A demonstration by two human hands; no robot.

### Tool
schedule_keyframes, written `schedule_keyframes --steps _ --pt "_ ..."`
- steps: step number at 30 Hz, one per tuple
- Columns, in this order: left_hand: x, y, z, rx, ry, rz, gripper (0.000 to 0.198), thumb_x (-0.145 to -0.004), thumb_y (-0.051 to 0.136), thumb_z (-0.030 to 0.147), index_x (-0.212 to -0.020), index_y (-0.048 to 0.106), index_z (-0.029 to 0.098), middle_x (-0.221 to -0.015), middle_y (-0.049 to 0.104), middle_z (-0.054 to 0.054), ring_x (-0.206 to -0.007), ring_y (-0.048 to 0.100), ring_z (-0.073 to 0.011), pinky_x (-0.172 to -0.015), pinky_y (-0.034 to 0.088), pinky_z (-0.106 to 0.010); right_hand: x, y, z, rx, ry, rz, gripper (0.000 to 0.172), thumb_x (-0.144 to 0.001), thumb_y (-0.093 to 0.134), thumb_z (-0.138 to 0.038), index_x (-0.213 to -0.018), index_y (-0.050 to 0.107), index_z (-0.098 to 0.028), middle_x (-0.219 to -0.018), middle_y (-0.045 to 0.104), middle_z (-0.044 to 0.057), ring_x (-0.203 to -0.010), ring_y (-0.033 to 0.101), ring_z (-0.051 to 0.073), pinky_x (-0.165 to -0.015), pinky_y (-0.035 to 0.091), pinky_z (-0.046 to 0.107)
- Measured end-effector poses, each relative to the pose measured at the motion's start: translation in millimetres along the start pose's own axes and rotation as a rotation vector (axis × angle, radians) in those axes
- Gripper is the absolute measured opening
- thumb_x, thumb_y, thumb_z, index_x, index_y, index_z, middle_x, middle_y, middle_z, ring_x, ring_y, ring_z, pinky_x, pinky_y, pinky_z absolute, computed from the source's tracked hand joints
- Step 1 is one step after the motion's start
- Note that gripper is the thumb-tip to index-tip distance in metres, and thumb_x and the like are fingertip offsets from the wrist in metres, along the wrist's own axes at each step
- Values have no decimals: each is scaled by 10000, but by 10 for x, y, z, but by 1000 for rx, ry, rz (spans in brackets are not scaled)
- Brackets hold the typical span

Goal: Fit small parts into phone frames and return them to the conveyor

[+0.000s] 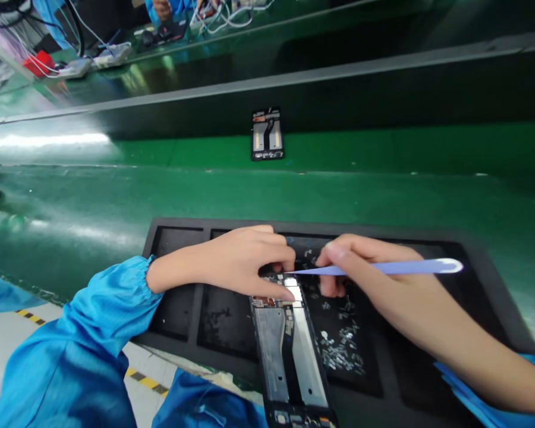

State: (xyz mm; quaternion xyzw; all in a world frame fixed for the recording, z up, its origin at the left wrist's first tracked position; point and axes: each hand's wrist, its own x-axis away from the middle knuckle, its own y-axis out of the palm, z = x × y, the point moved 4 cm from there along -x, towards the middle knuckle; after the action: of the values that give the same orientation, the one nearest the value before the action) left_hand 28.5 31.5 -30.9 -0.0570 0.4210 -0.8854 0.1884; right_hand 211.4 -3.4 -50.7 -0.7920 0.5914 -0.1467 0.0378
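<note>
Our left hand point(249, 258) was bent over the top end of a black smartphone mid-frame point(289, 351) with silver metal plates, its fingertips point(285, 291) touching that end; we could not tell whether it was clenched or only resting there. Our right hand point(365, 261) was grasping a slim pale blue plastic pry tool point(374, 268) between thumb and fingers, and the tool's pointed tip reached over the top end of the frame.

The frame lay across a black foam tray point(173, 249) with several recessed compartments, its lower end running out of the bottom of the view. Just beside it, in the compartment to its right, lay a scatter of tiny silver metal parts point(339, 351), too small to identify. Our shiny blue sleeves point(102, 321) were gathered at the wrists.

The tray sat on a glossy green conveyor belt point(294, 196). Farther off, on a raised green ledge, a second black-and-silver smartphone mid-frame point(267, 134) lay apart from us. At the top of the view, a co-worker's hand point(163, 7) rested near a tangle of white cables point(223, 18).
</note>
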Motion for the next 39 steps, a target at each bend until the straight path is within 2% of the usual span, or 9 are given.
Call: schedule_keyframes --steps 6,10,12,15,17,19,23,33,39 --pt "-41 35 -23 44 -12 26 147 -989 607 185 -848 642 161 -799 654 6 -774 569 -134 -817 420 -245 -39 -69 7 -283 50 149 409 -892 682 -546 -649 649 -220 -526 511 -7 -512 449 122 -477 356 272" --pt "-41 -55 -43 2 -80 25 142 -999 598 210 -876 656 169 -866 686 -8 -830 623 -140 -828 459 -243 -23 -126 45 -423 -2 202 305 -841 774 -479 -702 720 -213 -551 472 -6 -541 443 123 -491 363 286" --pt "30 -154 79 -161 -170 171 183 -1026 535 232 -920 660 151 -907 687 -45 -864 643 -166 -803 488 -270 30 -184 55 -429 -66 258 238 -847 780 -447 -773 758 -221 -597 511 7 -580 489 138 -540 411 308" --pt "250 -133 531 -462 -196 411 287 -1046 424 232 -932 667 133 -881 685 -81 -844 658 -209 -761 532 -335 146 -274 -32 -207 -177 337 185 -923 696 -432 -881 773 -269 -706 612 31 -670 581 172 -660 488 338" --pt "386 115 898 -548 10 350 319 -1035 421 288 -1034 683 106 -963 711 -126 -892 682 -249 -804 563 -387 186 -256 -188 57 -267 247 161 -947 660 -420 -929 770 -303 -812 679 46 -729 635 195 -694 519 342" --pt "491 402 1094 -624 75 214 439 -1021 466 418 -1224 645 73 -1207 672 -209 -1109 661 -335 -957 539 -457 175 -153 -371 274 -386 36 150 -946 650 -404 -1007 764 -327 -936 717 58 -794 675 219 -680 543 335" --pt "559 738 1107 -714 103 56 570 -1014 446 534 -1422 532 144 -1419 554 -229 -1257 595 -377 -1093 444 -518 9 63 -546 363 -515 -191 132 -953 634 -335 -1044 723 -304 -953 739 37 -822 705 204 -689 563 300" --pt "539 833 990 -774 82 175 430 -1043 439 481 -1383 587 263 -1374 623 -147 -1215 636 -331 -1035 489 -446 -202 243 -256 273 -443 -381 112 -961 608 -251 -991 716 -244 -871 713 17 -709 680 130 -616 534 234" --pt "535 831 972 -777 94 186 434 -1037 451 491 -1382 579 262 -1368 629 -138 -1209 641 -319 -1042 492 -446 -178 250 -273 277 -441 -346 117 -962 616 -248 -980 731 -250 -890 742 22 -754 703 145 -663 550 246"
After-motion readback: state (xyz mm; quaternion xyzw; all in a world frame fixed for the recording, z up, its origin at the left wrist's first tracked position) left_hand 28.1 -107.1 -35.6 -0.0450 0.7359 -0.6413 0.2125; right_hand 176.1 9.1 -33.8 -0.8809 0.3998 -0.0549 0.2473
